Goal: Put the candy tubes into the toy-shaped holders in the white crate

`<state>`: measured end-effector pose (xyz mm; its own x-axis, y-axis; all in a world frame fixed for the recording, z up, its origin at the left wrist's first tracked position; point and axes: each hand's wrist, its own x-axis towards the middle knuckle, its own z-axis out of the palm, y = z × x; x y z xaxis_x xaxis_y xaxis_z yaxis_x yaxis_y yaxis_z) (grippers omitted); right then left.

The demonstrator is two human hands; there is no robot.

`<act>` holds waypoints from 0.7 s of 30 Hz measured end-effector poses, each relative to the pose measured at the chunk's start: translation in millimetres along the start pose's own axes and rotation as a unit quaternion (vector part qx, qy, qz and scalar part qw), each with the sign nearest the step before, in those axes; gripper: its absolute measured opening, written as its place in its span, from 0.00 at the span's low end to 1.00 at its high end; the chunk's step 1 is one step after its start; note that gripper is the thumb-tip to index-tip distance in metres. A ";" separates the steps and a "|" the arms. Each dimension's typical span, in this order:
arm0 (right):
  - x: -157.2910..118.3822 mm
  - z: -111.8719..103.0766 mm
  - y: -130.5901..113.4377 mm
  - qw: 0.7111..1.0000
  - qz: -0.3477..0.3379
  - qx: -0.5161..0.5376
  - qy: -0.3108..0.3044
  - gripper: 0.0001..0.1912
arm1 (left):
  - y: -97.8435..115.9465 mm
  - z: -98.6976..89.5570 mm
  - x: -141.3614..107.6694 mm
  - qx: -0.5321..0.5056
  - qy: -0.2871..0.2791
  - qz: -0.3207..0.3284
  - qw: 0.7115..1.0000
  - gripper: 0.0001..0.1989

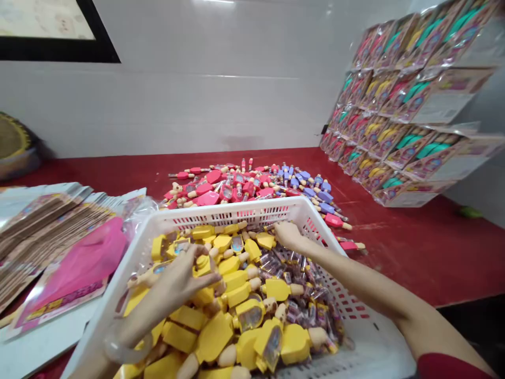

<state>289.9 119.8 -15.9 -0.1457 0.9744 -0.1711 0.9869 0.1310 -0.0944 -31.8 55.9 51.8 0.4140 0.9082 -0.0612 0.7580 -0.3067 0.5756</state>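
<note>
A white plastic basket (pixel 221 210) in front of me is full of yellow toy pieces (pixel 215 337) with beige handles, and small clear-and-yellow pieces (pixel 294 310) with a purplish look lie heaped along its right side. Over the left part of the basket, my left hand (pixel 183 273) curls its thumb and fingers around a yellow toy piece (pixel 202 265) standing on end. At the back right, my right hand (pixel 288 234) reaches down to the small pieces with curled fingers. Its fingertips are partly hidden, so what they pinch cannot be made out.
Behind the basket lie pink toy pieces (pixel 209 198) and purple ones (pixel 325 196) on the red table (pixel 398 247). Stacked packaged toys (pixel 430 100) rise at right. Printed cards (pixel 51 226) and a pink sheet-like item (pixel 84 258) lie at left.
</note>
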 end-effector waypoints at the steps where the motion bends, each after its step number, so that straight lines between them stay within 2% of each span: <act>1: 9.0 6.7 7.9 1.000 0.009 -0.017 -0.001 0.14 | 5.2 0.0 1.7 -0.070 0.009 -0.015 0.997 0.24; 3: 18.8 20.2 16.0 0.999 0.021 -0.048 -0.004 0.12 | 14.4 2.4 2.5 -0.247 -0.001 -0.066 0.967 0.27; 6: 19.0 34.7 17.1 0.996 0.040 -0.083 -0.016 0.13 | 19.6 10.3 -1.1 -0.494 -0.023 -0.137 0.858 0.27; 7: 17.2 36.7 17.0 0.995 0.044 -0.092 -0.019 0.12 | 18.2 13.1 -2.4 -0.545 -0.018 -0.149 0.825 0.23; 9: 13.7 35.8 18.4 0.993 0.044 -0.105 -0.021 0.12 | 11.7 17.7 -3.6 -0.601 -0.001 -0.175 0.779 0.15; 12: 10.6 26.8 20.8 0.993 0.033 -0.107 -0.024 0.14 | -0.3 20.6 -3.0 -0.632 0.004 -0.227 0.741 0.12; 14: 4.6 19.1 16.3 0.994 0.035 -0.097 -0.028 0.15 | -3.7 20.0 -3.7 -0.626 -0.045 -0.228 0.744 0.16; 15: -1.7 15.3 10.9 0.995 0.035 -0.090 -0.030 0.16 | -3.1 19.2 -5.1 -0.611 -0.067 -0.216 0.758 0.19; 17: -22.2 8.4 -7.1 0.997 0.011 -0.063 -0.035 0.17 | 1.0 17.7 -10.1 -0.548 -0.094 -0.178 0.812 0.22; 19: -49.8 3.3 -31.9 0.997 -0.069 0.008 -0.032 0.19 | 5.9 17.3 -16.0 -0.454 -0.113 -0.150 0.871 0.25; 21: -76.7 1.3 -57.0 0.968 -0.199 0.156 -0.002 0.20 | 8.9 18.6 -20.2 -0.377 -0.156 -0.116 0.906 0.26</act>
<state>244.8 37.3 1.4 -0.5103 0.8576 -0.0640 0.7837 0.4331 -0.4452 -24.0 29.5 43.0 0.4990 0.7633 -0.4104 0.3319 0.2691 0.9041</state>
